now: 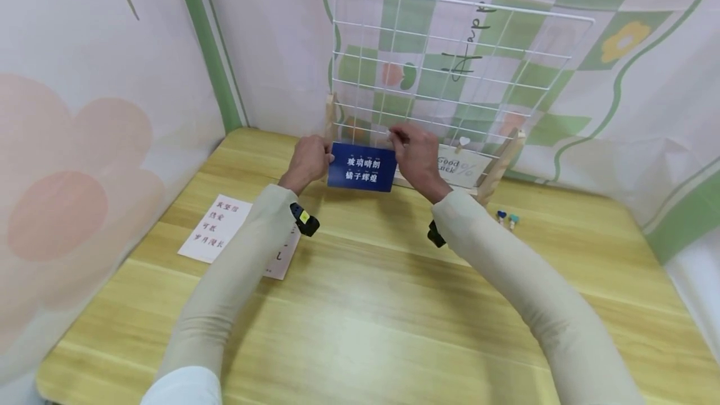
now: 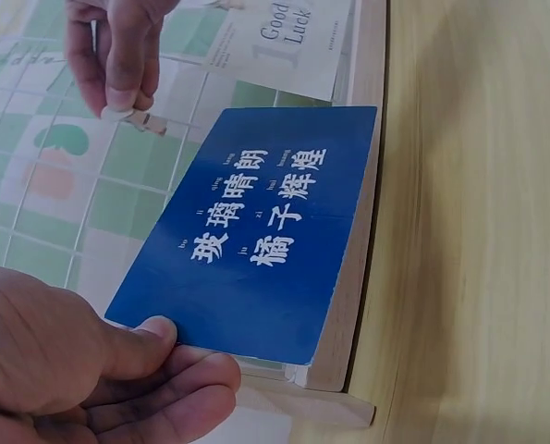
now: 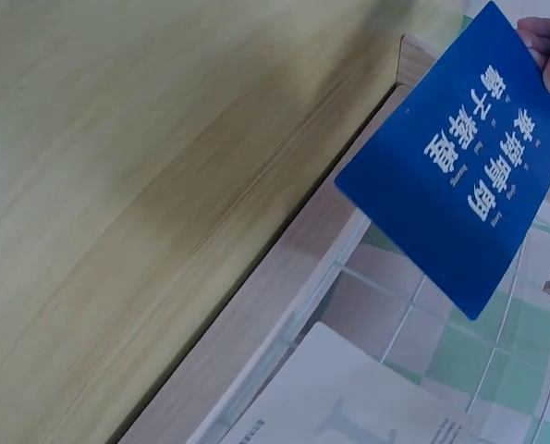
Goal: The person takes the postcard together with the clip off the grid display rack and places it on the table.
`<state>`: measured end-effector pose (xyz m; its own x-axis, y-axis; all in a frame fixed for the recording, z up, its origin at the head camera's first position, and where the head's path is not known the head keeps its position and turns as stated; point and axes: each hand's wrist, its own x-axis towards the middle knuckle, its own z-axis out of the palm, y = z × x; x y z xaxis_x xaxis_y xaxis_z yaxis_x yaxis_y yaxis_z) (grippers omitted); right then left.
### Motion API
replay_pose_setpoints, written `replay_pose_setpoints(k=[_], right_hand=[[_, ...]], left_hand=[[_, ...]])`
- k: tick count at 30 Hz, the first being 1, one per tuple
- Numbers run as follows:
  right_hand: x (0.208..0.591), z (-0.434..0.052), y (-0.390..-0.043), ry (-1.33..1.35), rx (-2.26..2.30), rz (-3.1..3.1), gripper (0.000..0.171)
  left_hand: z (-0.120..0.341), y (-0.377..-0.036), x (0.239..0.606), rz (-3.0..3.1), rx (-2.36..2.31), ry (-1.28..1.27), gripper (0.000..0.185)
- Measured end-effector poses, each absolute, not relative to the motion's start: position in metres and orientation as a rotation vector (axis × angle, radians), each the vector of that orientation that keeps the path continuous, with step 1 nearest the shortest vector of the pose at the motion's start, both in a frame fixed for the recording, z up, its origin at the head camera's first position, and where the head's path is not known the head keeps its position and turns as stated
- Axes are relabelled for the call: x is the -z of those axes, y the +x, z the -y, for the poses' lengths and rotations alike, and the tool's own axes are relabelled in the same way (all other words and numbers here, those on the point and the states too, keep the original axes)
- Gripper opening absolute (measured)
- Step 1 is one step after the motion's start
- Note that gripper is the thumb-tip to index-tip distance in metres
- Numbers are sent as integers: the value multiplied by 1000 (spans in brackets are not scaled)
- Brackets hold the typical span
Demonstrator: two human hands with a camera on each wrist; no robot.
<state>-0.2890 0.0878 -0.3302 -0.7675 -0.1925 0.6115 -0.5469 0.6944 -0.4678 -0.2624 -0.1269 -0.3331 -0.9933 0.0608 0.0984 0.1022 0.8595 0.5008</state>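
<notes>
Left hand (image 1: pixel 306 164) pinches the blue printed card (image 1: pixel 361 167) flat against the white wire grid panel (image 1: pixel 450 67) so right hand (image 1: pixel 416 158), fingers pinching a small wooden clip (image 2: pixel 145 120), can fasten it

blue card (image 1: pixel 361 167): smooth card stock with a slight sheen, white print
wire grid (image 1: pixel 450 61): thin metal rods, white-coated, glossy
stand frame (image 2: pixel 353 277): pale bare wood, matt
table (image 1: pixel 360 305): light wood-grain top, smooth, low sheen
Good Luck card (image 1: pixel 458 166), at 3 o'clock of the blue card: matt white paper
sleeves (image 1: pixel 236 267): soft cream cloth
backdrop (image 1: pixel 84 111): printed fabric, matt
</notes>
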Motion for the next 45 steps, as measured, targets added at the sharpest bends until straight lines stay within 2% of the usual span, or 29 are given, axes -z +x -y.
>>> replay_pose_setpoints(k=[13,33,45], right_hand=[[331,-109,-279,571,-927,2367,16],[340,-144,-267,517,-882,2341,15],[346,-159,-258,489,-912,2335,15]], left_hand=[[130,-254,333,2992,843,-144,25],[131,-245,334,3010,830,-231,29],[131,-239,339,3017,974,-268,22]])
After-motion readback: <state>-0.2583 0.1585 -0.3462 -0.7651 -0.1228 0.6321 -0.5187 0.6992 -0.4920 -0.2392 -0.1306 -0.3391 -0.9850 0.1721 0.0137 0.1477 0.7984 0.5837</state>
